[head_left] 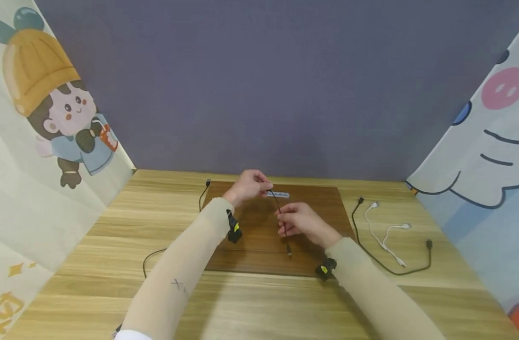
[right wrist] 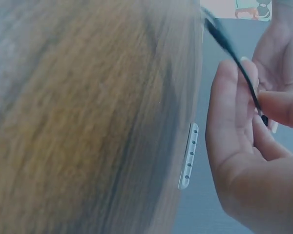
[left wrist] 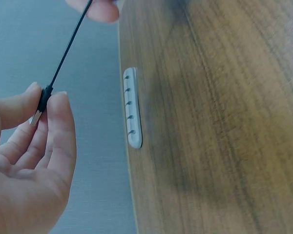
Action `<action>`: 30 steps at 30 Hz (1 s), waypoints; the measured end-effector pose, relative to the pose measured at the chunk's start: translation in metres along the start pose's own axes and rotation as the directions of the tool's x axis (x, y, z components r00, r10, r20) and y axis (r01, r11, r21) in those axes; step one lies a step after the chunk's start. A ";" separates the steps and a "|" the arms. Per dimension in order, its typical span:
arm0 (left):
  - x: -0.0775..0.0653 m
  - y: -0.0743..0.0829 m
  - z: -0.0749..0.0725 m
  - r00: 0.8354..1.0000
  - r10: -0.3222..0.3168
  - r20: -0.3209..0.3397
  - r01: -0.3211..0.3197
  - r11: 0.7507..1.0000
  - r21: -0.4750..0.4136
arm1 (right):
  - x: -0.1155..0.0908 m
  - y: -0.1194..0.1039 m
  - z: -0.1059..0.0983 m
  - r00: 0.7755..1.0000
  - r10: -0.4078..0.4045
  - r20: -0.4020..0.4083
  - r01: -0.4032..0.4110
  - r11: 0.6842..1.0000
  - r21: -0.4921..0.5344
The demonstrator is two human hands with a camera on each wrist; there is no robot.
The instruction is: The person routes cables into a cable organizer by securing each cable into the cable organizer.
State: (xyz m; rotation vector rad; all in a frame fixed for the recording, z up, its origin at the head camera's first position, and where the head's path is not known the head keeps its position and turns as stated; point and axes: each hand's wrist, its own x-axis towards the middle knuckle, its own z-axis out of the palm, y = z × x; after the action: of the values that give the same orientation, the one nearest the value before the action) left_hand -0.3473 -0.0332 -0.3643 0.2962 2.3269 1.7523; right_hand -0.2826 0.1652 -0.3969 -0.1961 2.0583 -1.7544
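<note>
A thin black USB cable [head_left: 286, 231] runs between my two hands over a brown wooden board [head_left: 259, 255]. My left hand [head_left: 248, 185] pinches its upper end between thumb and fingers; in the left wrist view the metal tip of the plug [left wrist: 36, 118] pokes out below them. Lower down, my right hand [head_left: 301, 220] pinches the cable's cord, and a second black plug [head_left: 289, 250] dangles beneath it. A pale cable holder strip [left wrist: 132, 108] with several slots lies along the board's far edge, just right of my left fingertips in the head view.
On the table right of the board lie a longer black cable [head_left: 406, 273] and a white branching cable [head_left: 368, 222]. At left, one thin black cord [head_left: 201, 198] lies by the board and another [head_left: 145, 263] curves beside my left forearm. A grey panel [head_left: 259, 94] stands behind the table.
</note>
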 end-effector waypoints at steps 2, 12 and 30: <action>0.002 0.001 -0.001 1.000 -0.003 -0.013 0.003 1.000 0.003 | -0.001 0.000 0.000 1.000 0.003 0.015 -0.003 1.000 -0.004; 0.014 0.000 0.000 1.000 0.001 -0.026 0.000 0.999 0.039 | -0.010 0.003 0.009 0.999 -0.035 -0.031 0.030 0.987 -0.157; 0.036 -0.008 0.009 1.000 -0.016 -0.015 0.019 0.982 0.188 | -0.019 -0.007 0.034 0.981 -0.171 -0.087 0.062 0.708 -0.704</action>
State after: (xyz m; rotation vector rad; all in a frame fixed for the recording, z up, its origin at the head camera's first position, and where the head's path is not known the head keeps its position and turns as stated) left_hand -0.3792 -0.0173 -0.3760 0.2945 2.5011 1.5326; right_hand -0.2531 0.1402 -0.3892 -0.4386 2.7957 -0.9639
